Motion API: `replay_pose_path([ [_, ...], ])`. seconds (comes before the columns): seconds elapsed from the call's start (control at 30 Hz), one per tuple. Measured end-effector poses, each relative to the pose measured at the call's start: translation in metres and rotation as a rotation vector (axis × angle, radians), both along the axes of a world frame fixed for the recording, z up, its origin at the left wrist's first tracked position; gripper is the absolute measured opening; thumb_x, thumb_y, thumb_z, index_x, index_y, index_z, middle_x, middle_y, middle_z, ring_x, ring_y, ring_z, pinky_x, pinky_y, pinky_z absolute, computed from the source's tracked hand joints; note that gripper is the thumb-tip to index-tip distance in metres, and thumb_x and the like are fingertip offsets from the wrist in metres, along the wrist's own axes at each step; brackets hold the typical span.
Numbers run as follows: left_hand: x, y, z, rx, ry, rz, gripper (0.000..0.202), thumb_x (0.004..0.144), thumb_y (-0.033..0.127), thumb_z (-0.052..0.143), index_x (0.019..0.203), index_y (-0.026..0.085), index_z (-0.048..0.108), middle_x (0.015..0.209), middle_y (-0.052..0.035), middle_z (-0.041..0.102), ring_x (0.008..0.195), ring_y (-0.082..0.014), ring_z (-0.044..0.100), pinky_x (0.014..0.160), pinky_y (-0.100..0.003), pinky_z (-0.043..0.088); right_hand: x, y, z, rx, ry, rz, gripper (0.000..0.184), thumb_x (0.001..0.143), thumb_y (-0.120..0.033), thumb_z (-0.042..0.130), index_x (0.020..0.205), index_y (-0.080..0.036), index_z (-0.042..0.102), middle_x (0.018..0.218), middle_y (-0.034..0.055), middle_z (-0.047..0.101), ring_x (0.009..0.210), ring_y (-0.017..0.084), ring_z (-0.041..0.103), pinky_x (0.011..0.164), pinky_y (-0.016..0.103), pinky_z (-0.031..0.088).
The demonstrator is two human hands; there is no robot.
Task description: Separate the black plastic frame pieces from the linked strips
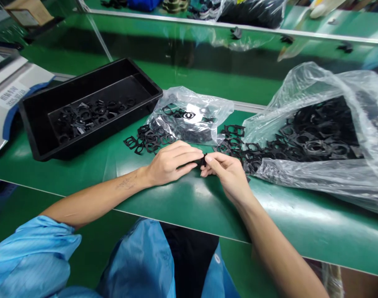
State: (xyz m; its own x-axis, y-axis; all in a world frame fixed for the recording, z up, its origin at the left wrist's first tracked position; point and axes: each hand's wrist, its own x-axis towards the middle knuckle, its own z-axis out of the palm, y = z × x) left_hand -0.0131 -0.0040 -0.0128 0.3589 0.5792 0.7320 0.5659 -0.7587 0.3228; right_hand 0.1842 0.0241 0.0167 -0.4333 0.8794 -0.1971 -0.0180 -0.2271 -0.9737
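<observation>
A small black plastic part (201,161) is pinched between my two hands over the green table (189,203); fingers hide most of it. My left hand (173,162) grips its left side, fingers stretched along it. On its other side, my right hand (224,167) holds it between thumb and fingertips. Behind my left hand lies a loose pile of black ring-shaped parts (150,138). More black frame-like parts (234,145) spread beyond my right hand, running towards a large clear bag (313,169) full of similar pieces.
A black tray (123,111) with many black pieces stands at the left. Beside it is a smaller clear bag (191,120) of parts. A white and blue machine (18,91) occupies the far left. Along the back runs a clear panel with a metal rail (176,17).
</observation>
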Motion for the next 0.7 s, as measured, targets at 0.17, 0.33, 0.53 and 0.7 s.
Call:
replay_pose_path([
  [0.17,-0.0005,-0.0007,0.0013,-0.040,-0.007,0.015,0.025,0.095,0.017,0.063,0.119,0.020,0.066,0.109,-0.0082,0.078,0.101,-0.0197,0.073,0.091,-0.038,0.059,0.0013,0.0000,-0.0001,-0.024,0.010,-0.001,0.044,0.072,-0.060,0.083,0.071,-0.018,0.070,0.065,-0.0002,0.067,0.054,0.011,0.062,0.059,0.025,0.055],
  [0.33,-0.0007,-0.0023,0.0012,-0.064,-0.011,0.043,0.022,0.095,0.018,0.063,0.116,0.020,0.068,0.107,-0.0083,0.077,0.100,-0.0197,0.072,0.090,-0.038,0.058,0.0012,-0.0002,0.0013,-0.057,0.032,0.008,0.044,0.070,-0.060,0.085,0.070,-0.018,0.070,0.065,-0.0004,0.067,0.056,0.011,0.064,0.059,0.024,0.056],
  [0.53,-0.0007,-0.0027,0.0010,-0.059,0.011,0.051,0.018,0.096,0.021,0.062,0.112,0.020,0.070,0.107,-0.0083,0.076,0.099,-0.0198,0.072,0.088,-0.037,0.059,0.0012,0.0000,-0.0010,-0.054,0.018,0.033,0.045,0.071,-0.062,0.083,0.072,-0.018,0.071,0.065,0.0001,0.067,0.056,0.012,0.064,0.059,0.025,0.056],
  [0.7,0.0000,-0.0035,0.0005,-0.062,0.008,0.063,0.019,0.096,0.020,0.062,0.113,0.020,0.069,0.112,-0.0091,0.075,0.103,-0.0199,0.072,0.090,-0.038,0.061,0.0025,0.0000,-0.0030,-0.053,0.023,0.033,0.043,0.074,-0.060,0.082,0.073,-0.019,0.070,0.067,0.0001,0.067,0.057,0.012,0.064,0.061,0.026,0.056],
])
